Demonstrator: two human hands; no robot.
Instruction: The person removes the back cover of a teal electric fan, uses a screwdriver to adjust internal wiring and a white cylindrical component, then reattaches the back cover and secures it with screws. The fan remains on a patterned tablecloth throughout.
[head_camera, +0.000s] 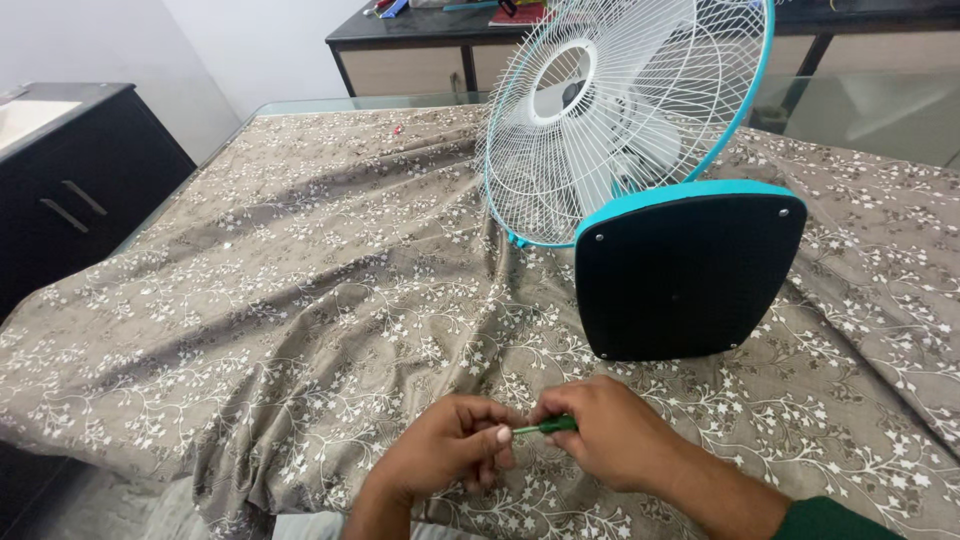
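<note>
A wide table (300, 104) fills most of the view, its glass edge showing only at the far side, the rest hidden under one brown cloth (300, 300) printed with small white flowers and lying in long creases. On the right half of it lies one table fan (640, 150), tipped so that the flat black underside of its base (690, 275) faces the camera, with a teal rim along the top of that base. Behind the base the round white wire guard (620, 110), ringed in teal, leans toward the far side; its upper edge is cut off by the frame, and the blades behind the wires are hard to make out. Beyond the table stands one dark sideboard (420, 50), with small things on top too blurred to tell, and at the far left one black cabinet (80, 190). Near the bottom edge, in front of the base, two hands meet just above the cloth. The right hand (610, 435) holds a closed grip around the green handle of one small screwdriver (545, 427), most of the handle hidden inside the fist. The left hand (450, 450) has a narrow grip, thumb and fingertips pinched on the thin metal shaft that pokes out toward it. Both forearms are cut off by the frame, and the right wrist shows a dark green sleeve (830, 520).
</note>
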